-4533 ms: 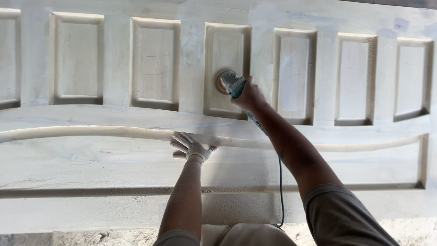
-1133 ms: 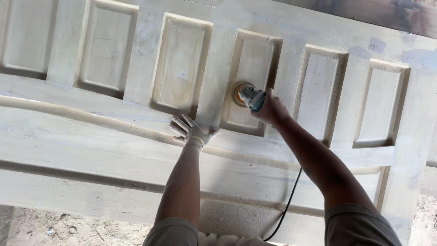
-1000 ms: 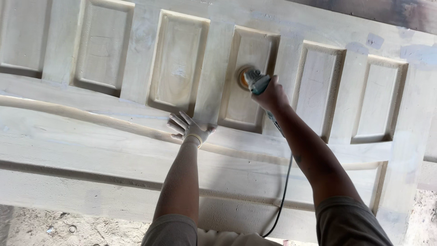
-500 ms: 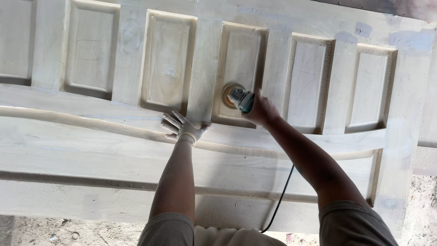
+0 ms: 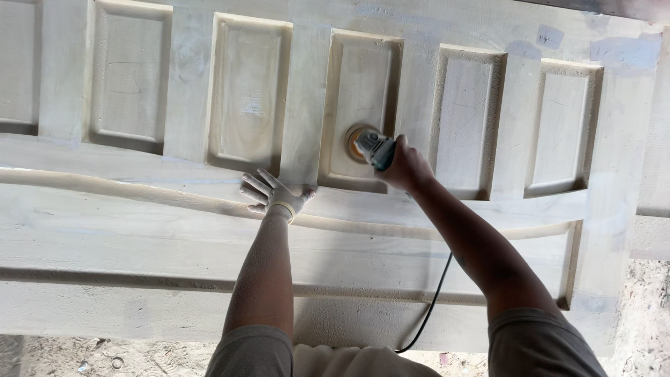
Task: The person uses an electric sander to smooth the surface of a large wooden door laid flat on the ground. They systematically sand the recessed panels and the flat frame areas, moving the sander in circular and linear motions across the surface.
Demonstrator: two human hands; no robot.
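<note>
A large, pale, unfinished wooden door (image 5: 174,237) lies flat under the camera, its far half cut into a row of upright rectangular recessed panels and its near half crossed by a long curved moulding strip (image 5: 125,192) that runs from left to right. The right hand (image 5: 408,167) is wrapped around the body of a small grey and blue handheld power sander (image 5: 373,148), fingers closed tight about it, with the arm reaching out from the near right. The sander's round tan sanding disc (image 5: 356,142) sits against the lower part of the middle recessed panel (image 5: 359,84), near that panel's right inner edge. A thin black power cord (image 5: 429,314) hangs below the right forearm and drops past the near edge of the door. The left hand (image 5: 272,194), in a dusty white work glove with a yellowish cuff band, lies flat on the door just left of the sander, fingers spread and pointing to the far left, the palm resting on the curved moulding strip. Both forearms are powdered with fine dust. Beyond the near edge of the door, a gritty, dust-covered ground (image 5: 63,352) shows at the left and right corners.
</note>
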